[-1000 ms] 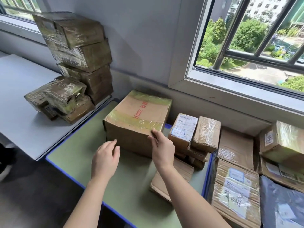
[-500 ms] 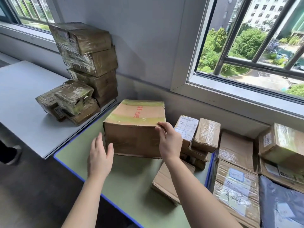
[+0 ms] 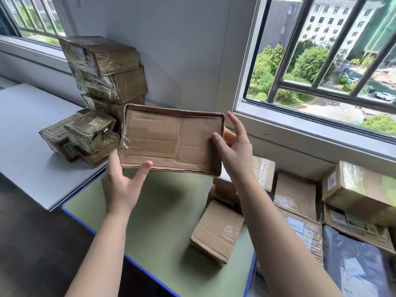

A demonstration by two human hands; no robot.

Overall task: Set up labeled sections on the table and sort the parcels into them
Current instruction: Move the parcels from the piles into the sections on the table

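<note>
A large flat cardboard box (image 3: pixel 171 140) is up in the air above the green table (image 3: pixel 162 232), tilted so its plain underside faces me. My left hand (image 3: pixel 120 189) grips its lower left corner, thumb on the near face and the other fingers behind. At the box's right edge my right hand (image 3: pixel 235 151) pinches it, thumb on the face, forefinger sticking up. A small brown parcel (image 3: pixel 216 232) lies on the green table below. Several more parcels (image 3: pixel 295 194) are packed together to the right.
A tall stack of tape-wrapped parcels (image 3: pixel 107 69) stands against the wall on the grey table (image 3: pixel 25 146), with a low pile (image 3: pixel 81 136) beside it. A grey plastic mailer (image 3: pixel 353 264) lies at the lower right. A barred window (image 3: pixel 321 82) runs behind the parcels.
The large box stood flat on the green table with my right hand on its corner; now both hands hold it lifted and tipped, underside toward me. My left hand moved in under it.
</note>
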